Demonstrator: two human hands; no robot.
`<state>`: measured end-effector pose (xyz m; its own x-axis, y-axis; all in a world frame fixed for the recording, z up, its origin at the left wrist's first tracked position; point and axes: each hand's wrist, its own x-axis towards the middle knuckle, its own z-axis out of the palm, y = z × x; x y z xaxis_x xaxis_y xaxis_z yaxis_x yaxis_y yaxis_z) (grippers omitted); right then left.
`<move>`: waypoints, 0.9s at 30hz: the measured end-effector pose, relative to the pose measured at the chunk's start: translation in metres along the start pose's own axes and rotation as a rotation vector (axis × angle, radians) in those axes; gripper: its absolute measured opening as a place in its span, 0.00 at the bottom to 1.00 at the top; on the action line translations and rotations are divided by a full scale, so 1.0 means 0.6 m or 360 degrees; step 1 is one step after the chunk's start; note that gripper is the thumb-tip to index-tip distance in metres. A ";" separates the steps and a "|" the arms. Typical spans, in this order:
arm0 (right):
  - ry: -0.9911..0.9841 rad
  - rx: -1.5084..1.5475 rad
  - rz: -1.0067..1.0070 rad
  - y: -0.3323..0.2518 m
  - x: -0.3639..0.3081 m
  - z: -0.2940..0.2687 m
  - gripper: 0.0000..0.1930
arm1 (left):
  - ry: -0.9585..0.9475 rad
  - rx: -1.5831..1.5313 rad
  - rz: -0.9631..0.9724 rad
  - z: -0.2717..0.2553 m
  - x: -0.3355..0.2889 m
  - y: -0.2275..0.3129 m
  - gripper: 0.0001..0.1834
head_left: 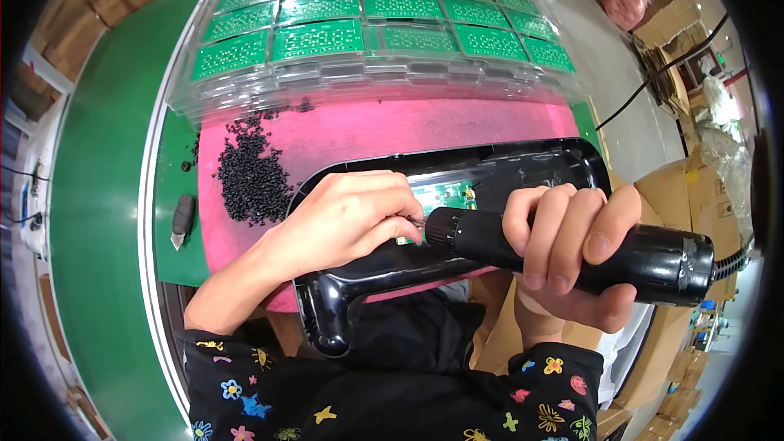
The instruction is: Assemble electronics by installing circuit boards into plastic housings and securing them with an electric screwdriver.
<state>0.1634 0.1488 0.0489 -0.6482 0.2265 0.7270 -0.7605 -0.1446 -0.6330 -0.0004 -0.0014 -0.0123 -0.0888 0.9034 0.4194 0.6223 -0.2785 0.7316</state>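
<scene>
In my right hand (572, 249) is a black electric screwdriver (490, 238), held nearly level with its tip toward the left. My left hand (355, 216) pinches at the screwdriver's tip; thumb and forefinger are closed there, and whatever small piece they hold is hidden. Under both hands lies a glossy black plastic housing (384, 272) with a raised rim and a rounded leg at its near left. Inside it sits a green circuit board (447, 193), partly covered by my left hand and the screwdriver.
A pink mat (392, 126) lies under the housing. On it is a heap of small black screws (251, 171). Left of it lies a dark-handled utility knife (184, 216). Clear trays of green circuit boards (318, 38) stand at the back. Cardboard boxes (694, 196) are at right.
</scene>
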 end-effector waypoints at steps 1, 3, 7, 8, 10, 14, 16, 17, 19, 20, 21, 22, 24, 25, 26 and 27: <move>-0.0033 0.0028 -0.0015 0.001 0.002 -0.003 0.21 | -0.0002 -0.0004 0.0027 -0.001 0.000 -0.001 0.14; -0.0051 0.0057 -0.0039 0.001 0.003 -0.008 0.22 | -0.0013 -0.0023 0.0064 -0.002 0.001 -0.004 0.13; 0.0207 -0.0198 0.0068 -0.016 0.001 0.004 0.19 | -0.0016 -0.0063 -0.0003 -0.003 0.003 0.005 0.21; 0.0198 -0.0315 0.0157 -0.025 0.002 -0.002 0.19 | -0.0019 -0.0111 -0.0203 -0.003 0.003 0.009 0.27; 0.0315 -0.0479 0.0291 -0.034 0.002 -0.006 0.18 | -0.0006 0.0113 -0.0121 -0.006 0.001 -0.002 0.49; 0.0304 -0.0508 0.0397 -0.029 -0.012 -0.050 0.18 | 0.0146 0.0127 0.0051 -0.015 -0.005 -0.007 0.31; 0.0311 -0.0508 0.0445 -0.026 -0.019 -0.057 0.18 | 0.0215 0.0103 0.0073 -0.019 -0.008 -0.006 0.26; 0.0322 -0.0503 0.0488 -0.025 -0.021 -0.060 0.18 | 0.0250 0.0156 0.0082 -0.020 -0.008 -0.004 0.21; 0.0334 -0.0526 0.0483 -0.021 -0.025 -0.058 0.18 | 0.0285 0.0134 0.0093 -0.020 -0.009 -0.009 0.15; 0.0346 -0.0543 0.0473 -0.020 -0.026 -0.058 0.18 | 0.0287 0.0129 0.0092 -0.019 -0.010 -0.011 0.15; 0.0346 -0.0531 0.0482 -0.020 -0.026 -0.059 0.18 | 0.0300 0.0097 0.0070 -0.018 -0.011 -0.013 0.14; 0.0344 -0.0529 0.0488 -0.021 -0.025 -0.060 0.18 | 0.0314 0.0066 0.0048 -0.016 -0.012 -0.014 0.14; 0.0324 -0.0508 0.0519 -0.021 -0.023 -0.062 0.19 | 0.0352 0.0089 0.0023 -0.017 -0.010 -0.007 0.13; 0.0320 -0.0501 0.0526 -0.018 -0.022 -0.063 0.19 | 0.0387 0.0116 0.0003 -0.018 -0.010 -0.005 0.13; 0.0274 -0.0473 0.0527 -0.016 -0.022 -0.065 0.19 | 0.0392 0.0118 -0.0007 -0.018 -0.011 -0.007 0.13; 0.0231 -0.0456 0.0530 -0.017 -0.021 -0.066 0.19 | 0.0435 0.0160 0.0005 -0.017 -0.008 -0.010 0.14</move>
<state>0.1810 0.1855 0.0355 -0.8279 0.3482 0.4398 -0.4573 0.0352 -0.8886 -0.0119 -0.0074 -0.0132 -0.2846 0.7776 0.5607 0.6958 -0.2349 0.6788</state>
